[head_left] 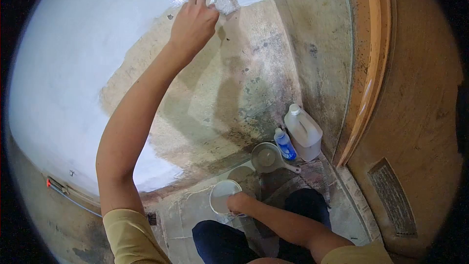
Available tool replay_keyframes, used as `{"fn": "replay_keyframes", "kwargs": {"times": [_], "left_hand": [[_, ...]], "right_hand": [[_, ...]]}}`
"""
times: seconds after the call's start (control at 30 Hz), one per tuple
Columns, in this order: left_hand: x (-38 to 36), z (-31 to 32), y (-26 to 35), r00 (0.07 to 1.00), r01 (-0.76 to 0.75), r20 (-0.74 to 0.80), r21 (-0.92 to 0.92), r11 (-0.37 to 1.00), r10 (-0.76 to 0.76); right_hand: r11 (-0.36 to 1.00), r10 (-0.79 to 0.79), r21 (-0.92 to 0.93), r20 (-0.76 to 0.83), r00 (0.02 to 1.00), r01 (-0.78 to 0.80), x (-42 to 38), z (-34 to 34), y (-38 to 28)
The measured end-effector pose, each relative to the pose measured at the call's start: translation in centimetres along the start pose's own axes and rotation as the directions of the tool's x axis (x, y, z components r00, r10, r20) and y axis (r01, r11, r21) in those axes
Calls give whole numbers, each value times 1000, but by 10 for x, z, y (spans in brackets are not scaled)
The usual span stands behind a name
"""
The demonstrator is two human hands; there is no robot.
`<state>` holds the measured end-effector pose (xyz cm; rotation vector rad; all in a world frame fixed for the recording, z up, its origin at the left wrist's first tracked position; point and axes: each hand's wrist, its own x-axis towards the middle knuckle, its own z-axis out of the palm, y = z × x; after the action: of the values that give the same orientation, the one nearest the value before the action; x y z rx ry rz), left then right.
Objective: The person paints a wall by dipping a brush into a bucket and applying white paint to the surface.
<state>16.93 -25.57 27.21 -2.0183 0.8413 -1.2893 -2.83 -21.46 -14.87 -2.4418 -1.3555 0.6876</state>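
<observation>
My left hand (195,22) is raised to the wall, its fingers closed around the handle of a wide paintbrush (225,1). The brush's pale bristles touch the wall (244,78) along the lower border of the wet white paint (73,58). Low down, between my knees, my right hand (238,203) grips the rim of a white bucket (220,196) with whitish paint inside. My right fingers are partly hidden at the bucket's edge.
Near the wall's foot, a grey dipper (266,158) sits beside a blue-and-white bottle (285,144) and a translucent jug (305,134). An orange-brown frame (370,88) runs down the right. A floor drain grate (152,219) lies at lower left.
</observation>
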Motion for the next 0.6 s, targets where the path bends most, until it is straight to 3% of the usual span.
{"fn": "replay_keyframes", "kwargs": {"times": [0.17,0.53,0.6], "left_hand": [[-14,-4,-9,1000,17,11,-1,1000,-17],[-42,-20,-12,998,56,19,4,998,-56],[-40,-23,-5,992,67,-96,-105,992,-77]], "right_hand": [[996,-90,-27,-27,996,89,-12,-8,-2],[999,-53,-7,-72,996,53,-15,0,-2],[998,-61,-9,-86,994,60,-13,1,-1]]}}
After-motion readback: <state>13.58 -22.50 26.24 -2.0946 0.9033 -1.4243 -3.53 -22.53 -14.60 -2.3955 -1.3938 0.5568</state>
